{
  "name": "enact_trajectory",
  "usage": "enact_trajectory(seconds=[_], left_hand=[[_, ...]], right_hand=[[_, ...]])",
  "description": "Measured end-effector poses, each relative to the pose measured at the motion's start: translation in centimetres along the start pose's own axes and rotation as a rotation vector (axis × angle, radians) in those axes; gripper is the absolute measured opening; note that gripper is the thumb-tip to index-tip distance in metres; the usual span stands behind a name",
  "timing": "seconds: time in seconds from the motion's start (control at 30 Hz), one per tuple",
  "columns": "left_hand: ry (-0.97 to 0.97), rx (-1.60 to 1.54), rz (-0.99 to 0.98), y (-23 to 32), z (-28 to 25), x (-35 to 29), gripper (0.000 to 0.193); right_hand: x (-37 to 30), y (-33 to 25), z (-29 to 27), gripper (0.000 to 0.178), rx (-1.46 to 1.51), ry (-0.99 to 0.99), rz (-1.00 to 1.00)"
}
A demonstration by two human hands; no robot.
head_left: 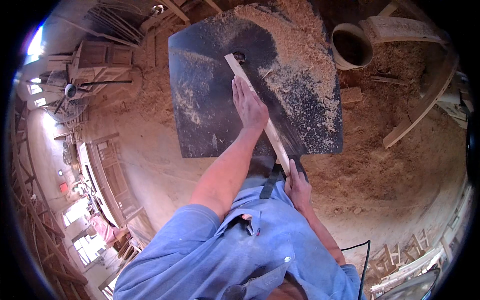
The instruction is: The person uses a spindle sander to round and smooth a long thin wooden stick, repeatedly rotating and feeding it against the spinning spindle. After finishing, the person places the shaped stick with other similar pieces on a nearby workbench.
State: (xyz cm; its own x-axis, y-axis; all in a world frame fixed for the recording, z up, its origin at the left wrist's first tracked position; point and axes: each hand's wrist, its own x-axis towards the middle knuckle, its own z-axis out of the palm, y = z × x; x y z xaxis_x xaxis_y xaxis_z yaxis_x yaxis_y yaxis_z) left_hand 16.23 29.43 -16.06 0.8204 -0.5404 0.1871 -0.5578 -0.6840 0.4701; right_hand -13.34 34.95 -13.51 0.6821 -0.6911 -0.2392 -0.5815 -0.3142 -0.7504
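Observation:
A long pale wooden strip (274, 136) lies slantwise across a dark machine table (200, 125). Its far end is beside a round opening (240, 56) with a cutter-like part in it, too small to make out. My left hand (248, 106) holds the strip along its left side, fingers close together and pointing away from me; the thumb is hidden. Close to my body, my right hand (298, 190) grips the strip's near end, its fingers pointing forward along the wood.
Sawdust (300, 50) is heaped over the table's far right part. Beyond that side stands a bucket (352, 46), with a curved wooden piece (422, 107) farther right. A standing fan (70, 91) and wooden door panels (112, 170) are at the left. Shavings cover the floor.

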Motion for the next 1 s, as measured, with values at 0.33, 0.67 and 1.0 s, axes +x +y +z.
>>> enact_trajectory(seconds=[0.33, 0.67, 1.0], left_hand=[[-0.02, 0.02, -0.033, -0.2, 0.2, 1.4, 0.059], [-0.009, 0.051, -0.03, -0.5, 0.5, 3.3, 0.058], [-0.008, 0.062, -0.081, -1.0, 0.7, 5.6, 0.058]], right_hand=[[1.9, -0.5, -0.1, 0.057, -0.009, 0.259, -0.208], [3.6, -1.2, -0.5, 0.047, -0.025, 0.295, -0.281], [6.1, -2.1, -0.5, 0.043, -0.021, 0.313, -0.314]])
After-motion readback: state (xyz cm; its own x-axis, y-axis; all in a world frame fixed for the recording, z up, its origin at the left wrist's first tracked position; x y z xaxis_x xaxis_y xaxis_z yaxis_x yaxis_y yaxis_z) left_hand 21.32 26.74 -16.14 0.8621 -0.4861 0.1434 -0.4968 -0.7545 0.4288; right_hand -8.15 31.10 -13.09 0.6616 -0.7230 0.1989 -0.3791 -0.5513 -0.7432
